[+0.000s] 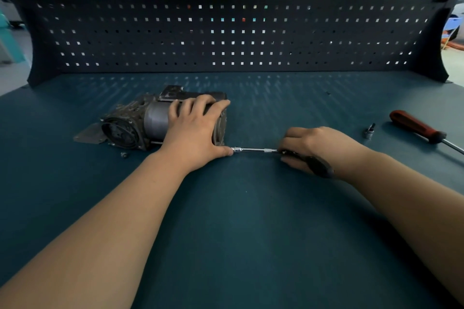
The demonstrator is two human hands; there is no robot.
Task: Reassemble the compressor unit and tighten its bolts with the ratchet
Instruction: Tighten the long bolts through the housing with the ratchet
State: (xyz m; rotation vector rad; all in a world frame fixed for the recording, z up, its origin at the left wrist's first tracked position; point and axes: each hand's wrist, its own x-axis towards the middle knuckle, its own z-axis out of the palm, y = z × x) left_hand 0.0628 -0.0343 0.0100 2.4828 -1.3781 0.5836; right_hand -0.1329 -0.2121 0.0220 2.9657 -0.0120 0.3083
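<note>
Head view, mid-frame: left hand (193, 130) grips the compressor (140, 123), steadying it. Right hand (311, 148) clasps the ratchet (258, 150), extension reaching its lower-right bolt.

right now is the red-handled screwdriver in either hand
No, the red-handled screwdriver lies untouched on the bench, while the right hand grips the ratchet.
</note>
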